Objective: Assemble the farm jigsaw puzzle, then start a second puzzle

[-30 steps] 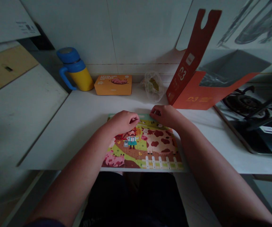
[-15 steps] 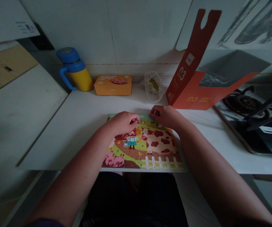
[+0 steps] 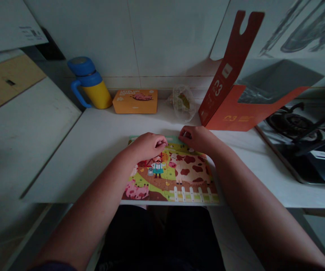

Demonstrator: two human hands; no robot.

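A jigsaw puzzle (image 3: 162,184) with a farm picture lies flat near the counter's front edge, its pieces joined. It shows a spotted cow, a farmer, a pink pig and a white fence. My left hand (image 3: 149,145) rests over the puzzle's upper left part, fingers curled in, with nothing visible in them. At the top edge, right of centre, my right hand (image 3: 194,137) is also curled closed, its fingertips down by the puzzle's border. No piece shows in it. Both hands and wrists cover parts of the upper picture.
Along the wall stand a blue and yellow flask (image 3: 90,84), an orange puzzle box (image 3: 135,102), a clear plastic bag (image 3: 183,105) and a tall open red box (image 3: 233,114). A gas stove (image 3: 300,139) is at the right. The white counter (image 3: 89,158) extends left.
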